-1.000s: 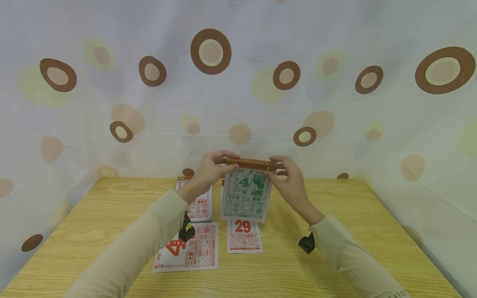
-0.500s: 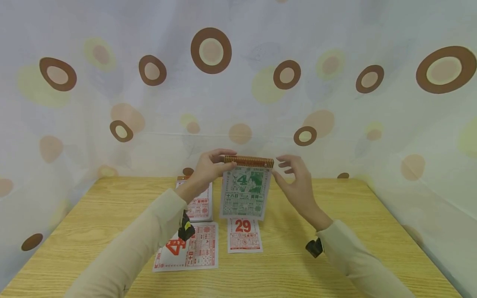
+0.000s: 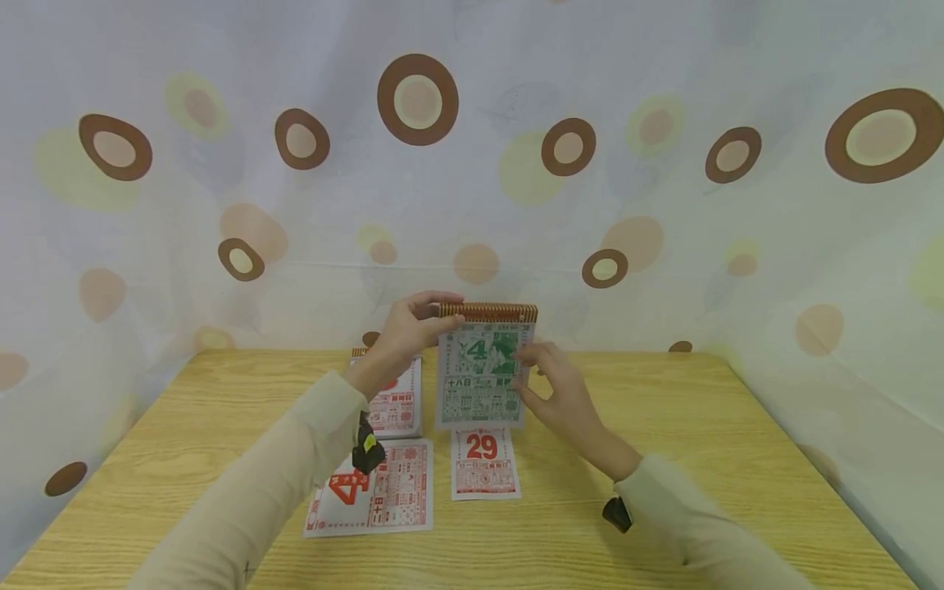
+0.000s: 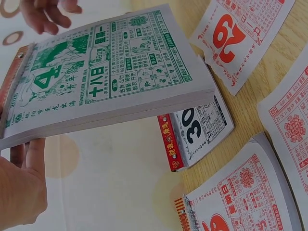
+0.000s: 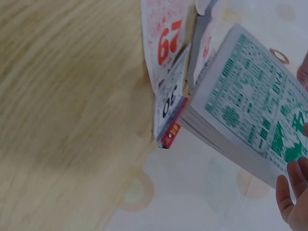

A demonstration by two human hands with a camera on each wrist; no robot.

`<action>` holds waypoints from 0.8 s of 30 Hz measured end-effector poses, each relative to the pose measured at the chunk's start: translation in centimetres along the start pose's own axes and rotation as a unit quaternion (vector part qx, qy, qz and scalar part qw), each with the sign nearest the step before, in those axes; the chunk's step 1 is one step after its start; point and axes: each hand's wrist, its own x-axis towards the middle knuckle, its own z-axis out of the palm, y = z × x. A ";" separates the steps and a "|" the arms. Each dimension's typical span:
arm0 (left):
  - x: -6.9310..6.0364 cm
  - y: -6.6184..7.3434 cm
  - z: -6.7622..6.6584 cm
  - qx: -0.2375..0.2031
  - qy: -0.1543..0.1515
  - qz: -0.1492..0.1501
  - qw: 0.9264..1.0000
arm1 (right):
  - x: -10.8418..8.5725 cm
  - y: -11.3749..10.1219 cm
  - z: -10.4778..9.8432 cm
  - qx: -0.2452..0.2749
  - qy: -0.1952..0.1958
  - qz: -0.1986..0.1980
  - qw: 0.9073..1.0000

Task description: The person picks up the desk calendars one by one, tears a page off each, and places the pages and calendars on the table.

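Observation:
A thick tear-off calendar (image 3: 479,401), its top sheet printed in green with a large 4, is held up off the table, its front towards the head camera. A brown-and-gold striped binding strip (image 3: 494,313) runs along its top. My left hand (image 3: 406,338) grips the upper left corner, thumb in front and fingers behind. At the calendar's right edge is my right hand (image 3: 564,401), its fingertips in front of the green page. In the left wrist view, the right hand's fingers (image 4: 55,17) look loosely bent, apart from the sheet.
A loose sheet with red 29 (image 3: 484,471) lies below the raised calendar on the wooden table (image 3: 664,508). To its left are a large sheet with red 4 (image 3: 401,496) and a red-printed calendar (image 3: 398,406). Behind lies another calendar showing black 30 (image 4: 197,130). A patterned curtain (image 3: 472,197) hangs behind.
My right hand has let go of the binding strip's right end, moved away, then come down to the page's right edge. The calendar has tilted more upright in my left hand.

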 end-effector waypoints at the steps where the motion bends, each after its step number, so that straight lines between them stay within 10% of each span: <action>1: 0.0 0.0 0.0 -0.001 -0.001 0.001 1.000 | -0.1 -0.1 0.2 0.000 -0.008 -0.001 1.000; 12: -0.1 0.3 0.0 0.004 -0.005 -0.002 1.000 | -1.7 -0.4 2.0 -0.061 -0.078 -0.009 0.995; 24: 0.2 0.6 0.4 -0.017 0.015 0.001 1.000 | -2.1 -0.4 3.6 -0.156 -0.062 -0.109 0.980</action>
